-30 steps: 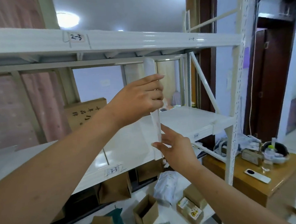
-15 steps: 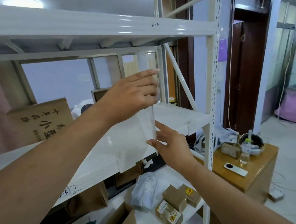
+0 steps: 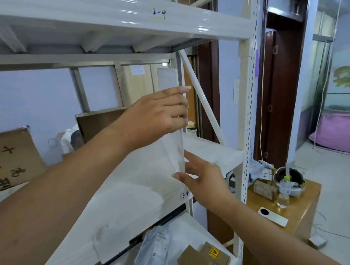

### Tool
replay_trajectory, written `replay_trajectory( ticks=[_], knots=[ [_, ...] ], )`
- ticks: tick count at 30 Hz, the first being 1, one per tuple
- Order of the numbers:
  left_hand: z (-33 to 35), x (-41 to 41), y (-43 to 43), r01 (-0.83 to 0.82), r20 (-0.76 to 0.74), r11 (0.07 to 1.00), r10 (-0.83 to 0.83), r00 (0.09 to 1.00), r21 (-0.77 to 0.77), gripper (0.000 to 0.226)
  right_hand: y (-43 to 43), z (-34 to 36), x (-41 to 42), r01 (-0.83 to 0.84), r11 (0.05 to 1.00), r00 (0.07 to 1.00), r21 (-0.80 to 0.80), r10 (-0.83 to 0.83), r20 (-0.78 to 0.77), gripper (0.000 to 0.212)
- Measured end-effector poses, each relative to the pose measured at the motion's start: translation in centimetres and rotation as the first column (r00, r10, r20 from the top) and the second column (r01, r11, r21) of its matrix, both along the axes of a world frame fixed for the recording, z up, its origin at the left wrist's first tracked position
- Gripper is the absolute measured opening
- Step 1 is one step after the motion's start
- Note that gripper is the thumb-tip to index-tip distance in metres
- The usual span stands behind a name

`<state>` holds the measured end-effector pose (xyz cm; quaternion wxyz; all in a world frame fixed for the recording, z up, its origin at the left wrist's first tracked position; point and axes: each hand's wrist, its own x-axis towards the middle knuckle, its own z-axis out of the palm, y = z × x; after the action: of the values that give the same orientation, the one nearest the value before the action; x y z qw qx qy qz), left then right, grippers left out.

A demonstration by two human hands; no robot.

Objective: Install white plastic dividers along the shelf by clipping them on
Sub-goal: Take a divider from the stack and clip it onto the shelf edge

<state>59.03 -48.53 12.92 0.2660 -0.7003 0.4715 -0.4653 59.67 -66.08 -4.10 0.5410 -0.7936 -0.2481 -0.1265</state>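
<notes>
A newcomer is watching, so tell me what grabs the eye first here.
At centre, the left hand grips an upright white divider while the right hand holds its lower end at the front edge of the shelf. A cluttered wooden cabinet stands at lower right.

A makeshift stockroom in a home: white metal rack [image 3: 250, 106] with hand-numbered shelves, small cardboard boxes [image 3: 192, 260] and a bagged parcel [image 3: 154, 254] below, wooden doors [image 3: 282, 104] behind
</notes>
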Motion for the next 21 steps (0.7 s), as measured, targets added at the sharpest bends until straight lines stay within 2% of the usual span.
replay_trajectory(
  ticks=[10, 18, 21],
  knots=[
    [-0.6, 5.2, -1.2, -0.033, 0.0, 0.998, 0.033, 0.999, -0.053, 0.018, -2.3, 0.1, 5.4, 0.042, 0.993, 0.995, -0.11, -0.033, 0.089, 0.056],
    [-4.1, 9.2, -4.3, -0.223, 0.089, 0.972, 0.228, 0.969, -0.068, 0.036, -5.8, 1.6, 9.8, -0.061, 0.998, 0.991, 0.01, 0.059, 0.123, 0.039],
    [-4.2, 9.9, -5.6, -0.284, 0.092, 0.954, 0.292, 0.952, -0.097, 0.027, -7.1, 2.3, 11.5, -0.114, 0.993, 0.985, -0.007, 0.114, 0.131, 0.042]
  ],
)
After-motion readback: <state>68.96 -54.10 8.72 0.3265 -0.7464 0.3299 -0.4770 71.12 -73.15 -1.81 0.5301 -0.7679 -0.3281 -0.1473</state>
